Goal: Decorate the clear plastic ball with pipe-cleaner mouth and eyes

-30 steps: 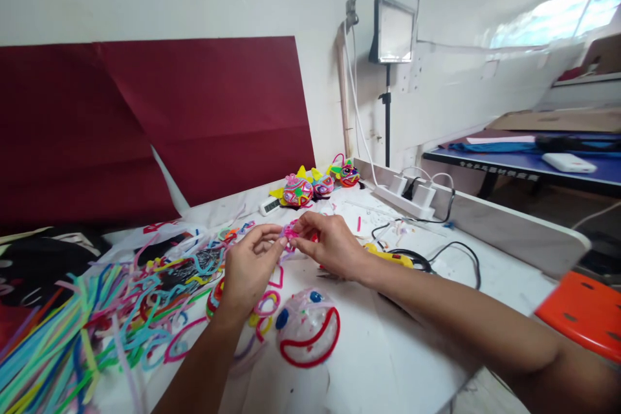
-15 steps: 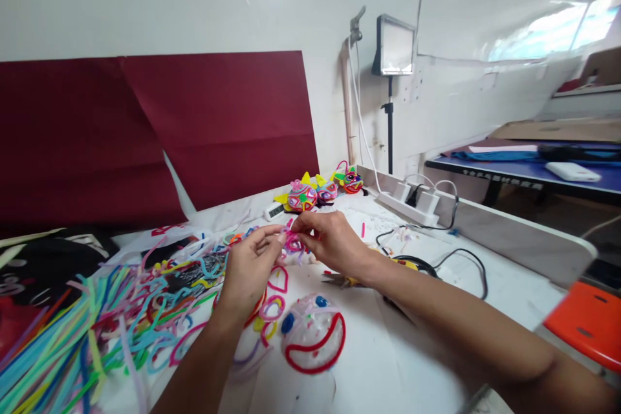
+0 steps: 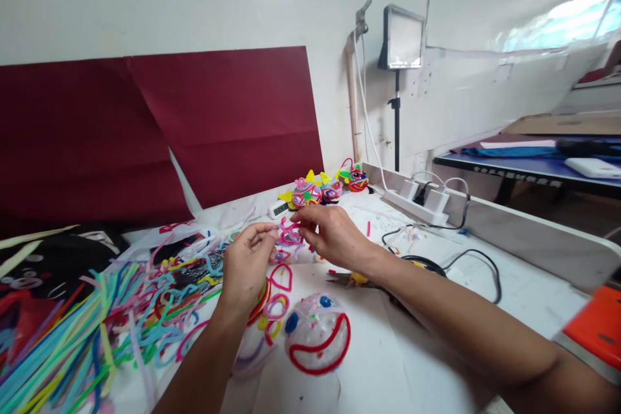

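My left hand (image 3: 248, 265) is closed, thumb and forefinger pinched together; whatever is between the tips is too small to make out. Beside it my right hand (image 3: 334, 233) hovers with its fingers apart over curled pink pipe cleaners (image 3: 290, 233). Nearer to me sits a clear ball (image 3: 317, 336) bearing a red pipe-cleaner mouth and two blue round eyes. Left of the ball lie a pink pipe-cleaner loop (image 3: 282, 278) and a pink-and-white ring (image 3: 276, 306). Pliers (image 3: 347, 279) with yellow on the handles lie partly under my right forearm.
Many coloured pipe cleaners (image 3: 63, 330) spread over the table's left side. Decorated fish-like balls (image 3: 306, 194) and a small white digital timer (image 3: 278, 209) stand at the back. A power strip (image 3: 417, 207) and black cable (image 3: 495, 278) lie right. A lamp (image 3: 404, 39) stands behind.
My hands have drawn slightly apart, and the right fingers have opened off the pink pipe cleaners. The view has shifted a little to the left.
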`<state>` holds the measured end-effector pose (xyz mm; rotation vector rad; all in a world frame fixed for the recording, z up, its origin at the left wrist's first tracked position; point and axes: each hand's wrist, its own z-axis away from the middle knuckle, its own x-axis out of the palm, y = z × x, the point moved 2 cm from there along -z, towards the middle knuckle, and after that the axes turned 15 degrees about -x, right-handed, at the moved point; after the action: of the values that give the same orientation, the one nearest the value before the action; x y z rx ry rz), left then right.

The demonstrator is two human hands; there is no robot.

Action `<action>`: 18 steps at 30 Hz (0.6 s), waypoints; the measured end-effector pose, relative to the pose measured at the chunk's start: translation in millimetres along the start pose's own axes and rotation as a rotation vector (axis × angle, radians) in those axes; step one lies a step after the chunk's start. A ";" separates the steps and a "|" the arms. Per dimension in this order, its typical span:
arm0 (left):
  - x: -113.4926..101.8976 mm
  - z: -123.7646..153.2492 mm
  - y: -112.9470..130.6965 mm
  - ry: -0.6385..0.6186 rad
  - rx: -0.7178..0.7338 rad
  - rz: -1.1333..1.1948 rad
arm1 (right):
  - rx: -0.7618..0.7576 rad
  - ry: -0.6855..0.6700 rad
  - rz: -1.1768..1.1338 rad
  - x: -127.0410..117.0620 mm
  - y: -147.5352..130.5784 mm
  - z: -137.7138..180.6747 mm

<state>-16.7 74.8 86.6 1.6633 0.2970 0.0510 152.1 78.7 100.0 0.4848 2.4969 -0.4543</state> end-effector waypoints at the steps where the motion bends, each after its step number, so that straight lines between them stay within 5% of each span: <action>1: -0.1 -0.6 0.1 0.002 -0.001 0.009 | 0.004 -0.024 0.019 -0.5 -0.2 -0.3; 9: 6.2 -1.7 19.1 -0.219 -0.128 0.198 | 0.043 -0.031 0.055 -4.8 -1.7 -3.4; 18: -5.6 -10.3 13.4 -0.143 0.120 -0.272 | 0.093 -0.018 -0.183 -6.3 0.5 -5.0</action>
<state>-22.0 82.4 101.7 1.7213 0.4212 -0.2929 155.0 79.7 107.4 0.2867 2.5221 -0.6453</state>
